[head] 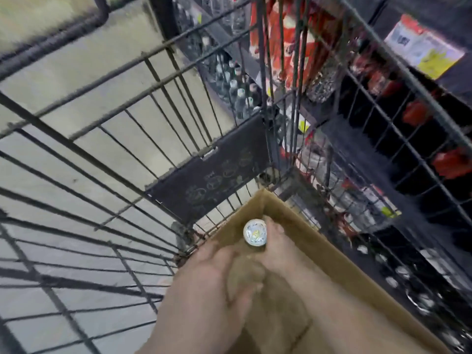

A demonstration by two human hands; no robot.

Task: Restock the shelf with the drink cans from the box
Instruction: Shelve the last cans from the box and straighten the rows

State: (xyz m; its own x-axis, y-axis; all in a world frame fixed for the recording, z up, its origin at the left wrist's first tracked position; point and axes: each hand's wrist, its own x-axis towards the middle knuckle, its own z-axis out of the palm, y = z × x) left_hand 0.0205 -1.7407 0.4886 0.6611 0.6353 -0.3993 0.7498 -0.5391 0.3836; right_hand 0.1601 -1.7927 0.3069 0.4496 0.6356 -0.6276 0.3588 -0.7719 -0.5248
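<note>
A pale, smooth floor shows through the dark metal bars of a wire cage trolley, seen from above. The bars are thin and straight, crossed by thicker rails. A flat dark plate marked with faint scribbled rings is fixed to the far side.

Inside the trolley, at the lower right, sits an open box of plain brown cardboard with sharp folded corners and matte walls.

The right hand reaches into the far corner of the box and grips a drink can. The can stands upright, so only its round silvery lid shows, bright against the cardboard. The fingers curl round the can's side.

The left hand lies just beside the right, at the near rim of the box. It is heavily smeared by motion blur, and whether its fingers are spread or closed on something cannot be told.

Beyond the trolley's right side runs a dark shelf in several tiers. On it are clear bottles with pale caps, glossy red-and-white packs higher up, and round silver can tops on a low tier. A white and yellow price label hangs at the upper right edge.
</note>
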